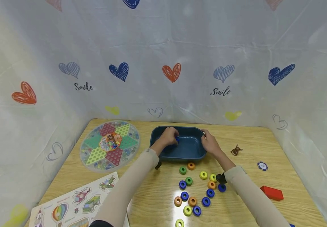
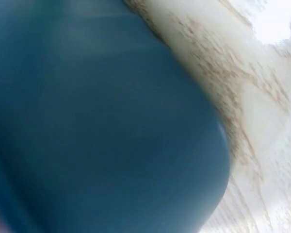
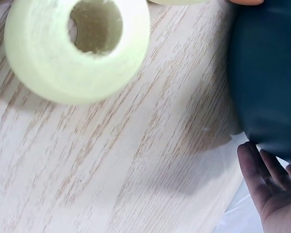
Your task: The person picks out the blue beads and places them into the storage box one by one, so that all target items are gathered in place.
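A dark blue rectangular tray (image 1: 184,151) stands at the back middle of the table. My left hand (image 1: 169,137) reaches over its left side, fingers curled down around a blue ring (image 1: 177,140) that shows just past the fingertips. In the left wrist view the tray's outer wall (image 2: 136,121) fills most of the picture and the hand is hidden. At the tray's right end my right hand (image 1: 209,142) grips the rim. The right wrist view has that hand's fingers (image 3: 254,170) bent against the tray's outside (image 3: 269,73).
Several blue, green, orange and yellow rings (image 1: 189,181) lie scattered in front of the tray. A round star board (image 1: 109,145) and a picture puzzle board (image 1: 78,205) are on the left. Rightward lie a small brown figure (image 1: 236,150), a chip (image 1: 262,166) and a red block (image 1: 272,193).
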The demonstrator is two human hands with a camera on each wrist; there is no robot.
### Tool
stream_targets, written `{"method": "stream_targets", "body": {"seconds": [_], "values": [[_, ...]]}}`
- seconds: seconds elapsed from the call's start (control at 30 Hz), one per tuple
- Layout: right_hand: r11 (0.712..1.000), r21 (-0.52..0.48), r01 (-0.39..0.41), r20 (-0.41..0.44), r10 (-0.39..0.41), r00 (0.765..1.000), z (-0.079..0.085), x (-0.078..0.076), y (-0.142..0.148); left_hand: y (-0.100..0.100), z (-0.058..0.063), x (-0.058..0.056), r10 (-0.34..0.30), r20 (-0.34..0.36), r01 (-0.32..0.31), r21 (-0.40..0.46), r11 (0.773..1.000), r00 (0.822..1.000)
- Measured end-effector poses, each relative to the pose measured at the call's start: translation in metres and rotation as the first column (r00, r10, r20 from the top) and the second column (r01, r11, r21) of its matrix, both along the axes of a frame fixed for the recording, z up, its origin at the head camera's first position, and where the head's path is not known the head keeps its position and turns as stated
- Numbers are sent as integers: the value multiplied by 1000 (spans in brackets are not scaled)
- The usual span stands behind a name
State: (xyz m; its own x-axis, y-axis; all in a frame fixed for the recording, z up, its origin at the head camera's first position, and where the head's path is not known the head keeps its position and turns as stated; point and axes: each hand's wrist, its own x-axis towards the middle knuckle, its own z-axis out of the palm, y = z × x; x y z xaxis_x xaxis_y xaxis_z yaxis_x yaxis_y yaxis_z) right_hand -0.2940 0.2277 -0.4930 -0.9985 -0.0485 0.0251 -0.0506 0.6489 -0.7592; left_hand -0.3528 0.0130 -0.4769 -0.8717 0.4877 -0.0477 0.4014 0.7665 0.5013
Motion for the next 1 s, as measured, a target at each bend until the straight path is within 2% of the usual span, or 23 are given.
{"method": "stream_targets", "body": {"seconds": [0.13,0.27,0.37,0.47,0.6,0.73,0.83,0.9,1.0], "values": [[1000,9,2,2,-2,1000,1,1,0,-7,8,4,-33,3,33,114,993,999],[1000,5,-6,-5,6,1000,2,1,0,-17,16,12,-70,11,65,244,968,998],[1000,13,-6,-11,6,1000,1,1,1,-24,23,24,-125,2,119,305,945,992],[1000,21,-10,-11,10,1000,-1,1,1,-29,29,41,-200,6,186,338,922,980],[1000,18,-16,-15,16,1000,-2,1,1,-33,35,67,-322,23,290,378,879,946],[1000,12,-12,-19,12,1000,-1,1,1,-32,33,92,-450,27,408,379,831,892],[1000,11,-11,-21,11,1000,0,0,1,-31,25,109,-524,41,476,363,801,851],[1000,11,-9,-26,9,1000,1,0,0,-31,18,118,-550,56,499,352,792,833],[1000,10,-10,-34,10,999,0,0,0,-30,6,127,-565,64,519,322,791,822]]}}
